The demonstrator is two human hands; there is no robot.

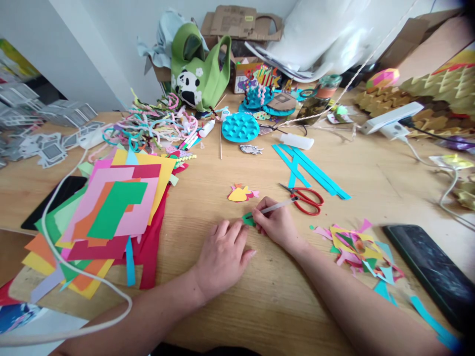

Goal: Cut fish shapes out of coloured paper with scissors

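Observation:
My right hand (276,222) is closed around a slim pen (279,204) with a clear barrel, its tip at a small green paper piece (248,219) on the table. My left hand (225,252) lies flat, palm down, fingers slightly apart, the fingertips by the near left edge of that green piece. Just beyond is a small yellow paper fish (239,194) with pink, red and orange pieces around it. Red-handled scissors (307,200) lie beyond my right hand, their blades slightly apart and pointing left.
Coloured paper sheets (122,207) are stacked at left, with a white cable (55,247) looping over them. Paper scraps (358,247) and a black phone (426,267) lie right. Blue strips (311,170), a glue bottle (297,141) and a blue scalloped disc (240,127) sit farther back.

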